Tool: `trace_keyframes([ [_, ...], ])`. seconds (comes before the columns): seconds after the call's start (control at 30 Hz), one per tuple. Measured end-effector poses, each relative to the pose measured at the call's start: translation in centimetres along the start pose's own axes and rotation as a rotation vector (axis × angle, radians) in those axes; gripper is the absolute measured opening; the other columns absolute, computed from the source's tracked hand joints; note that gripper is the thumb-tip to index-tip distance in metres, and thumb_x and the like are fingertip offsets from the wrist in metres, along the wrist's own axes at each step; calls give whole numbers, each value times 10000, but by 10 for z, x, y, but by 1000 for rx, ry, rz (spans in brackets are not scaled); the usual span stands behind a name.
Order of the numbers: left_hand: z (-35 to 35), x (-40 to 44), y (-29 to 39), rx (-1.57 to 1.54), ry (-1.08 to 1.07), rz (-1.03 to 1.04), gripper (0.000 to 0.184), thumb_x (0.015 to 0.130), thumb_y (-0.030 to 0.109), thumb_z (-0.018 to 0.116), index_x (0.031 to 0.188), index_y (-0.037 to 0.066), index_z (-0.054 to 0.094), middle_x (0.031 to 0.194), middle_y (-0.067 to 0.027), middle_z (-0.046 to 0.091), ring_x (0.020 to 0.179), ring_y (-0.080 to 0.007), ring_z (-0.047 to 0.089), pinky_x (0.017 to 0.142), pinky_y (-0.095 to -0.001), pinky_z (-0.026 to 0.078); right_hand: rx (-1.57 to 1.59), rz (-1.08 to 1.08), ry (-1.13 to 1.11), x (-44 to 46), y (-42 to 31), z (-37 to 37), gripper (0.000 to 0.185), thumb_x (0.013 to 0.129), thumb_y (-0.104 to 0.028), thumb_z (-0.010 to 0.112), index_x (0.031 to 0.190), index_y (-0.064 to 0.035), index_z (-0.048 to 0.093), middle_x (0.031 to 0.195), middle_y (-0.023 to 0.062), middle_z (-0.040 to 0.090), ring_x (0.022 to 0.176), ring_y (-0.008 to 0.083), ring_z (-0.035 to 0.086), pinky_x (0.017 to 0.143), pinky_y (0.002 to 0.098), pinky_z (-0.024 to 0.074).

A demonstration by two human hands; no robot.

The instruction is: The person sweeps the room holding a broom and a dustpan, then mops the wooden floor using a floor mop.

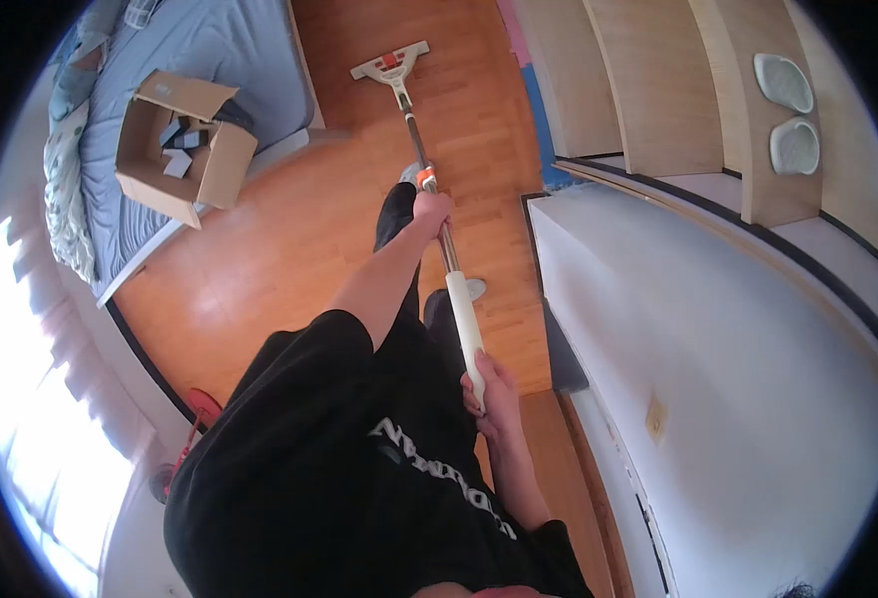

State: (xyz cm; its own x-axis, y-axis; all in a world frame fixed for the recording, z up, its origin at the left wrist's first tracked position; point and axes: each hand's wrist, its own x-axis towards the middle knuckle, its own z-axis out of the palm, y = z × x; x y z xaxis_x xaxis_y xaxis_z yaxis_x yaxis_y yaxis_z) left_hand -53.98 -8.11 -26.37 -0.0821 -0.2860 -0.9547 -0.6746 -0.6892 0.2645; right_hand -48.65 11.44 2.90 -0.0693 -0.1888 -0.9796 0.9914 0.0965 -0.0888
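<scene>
I hold a mop (453, 257) with both hands, its metal pole slanting away from my body. My left hand (433, 211) is wrapped round the pole just behind an orange collar. Nearer to me, my right hand (496, 387) grips the end of the white handle sleeve (465, 317). At the far end, the wide white mop head (391, 64) with an orange-red centre rests on the wooden floor. Its underside is hidden. My feet, partly covered by the pole and my clothes, are close beside it.
On the left, an open cardboard box (173, 164) with dark and white items stands on a bed with a blue sheet (245, 50). To the right are a white half-wall (698, 329) and wooden shelves (658, 90) holding two pale oval objects (795, 147). A red object (203, 407) is at lower left.
</scene>
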Motion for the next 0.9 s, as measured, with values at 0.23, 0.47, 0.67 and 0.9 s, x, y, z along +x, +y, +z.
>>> trace_keyframes([
  [0.23,-10,-85,-21,163,-41,-67,126,777,51,491,685,-35,494,497,-129,492,373,-231,521,337,-363,444,-104,162,231,-95,-20,36,229,886,-315,507,863,-88,485,541,-8,450,350,63,374,303,188,258],
  [0.47,36,-50,25,-39,3,-68,76,766,101,548,712,57,519,556,-78,505,432,-211,503,374,-373,394,-159,35,309,-71,-91,49,209,872,-282,534,909,-77,526,555,4,472,366,71,394,311,186,278],
  [0.67,-24,10,37,240,33,-39,143,779,110,511,658,39,540,540,-84,540,420,-201,540,350,-329,410,-111,94,162,-14,-25,64,237,892,-316,495,914,-85,541,551,-16,459,367,61,365,324,183,274],
  [0.9,32,-84,-50,164,-21,-98,84,767,46,501,717,-21,486,524,-127,507,389,-242,520,360,-352,434,-161,49,330,-108,-19,9,279,890,-328,492,889,-50,521,542,11,475,372,67,398,307,186,268],
])
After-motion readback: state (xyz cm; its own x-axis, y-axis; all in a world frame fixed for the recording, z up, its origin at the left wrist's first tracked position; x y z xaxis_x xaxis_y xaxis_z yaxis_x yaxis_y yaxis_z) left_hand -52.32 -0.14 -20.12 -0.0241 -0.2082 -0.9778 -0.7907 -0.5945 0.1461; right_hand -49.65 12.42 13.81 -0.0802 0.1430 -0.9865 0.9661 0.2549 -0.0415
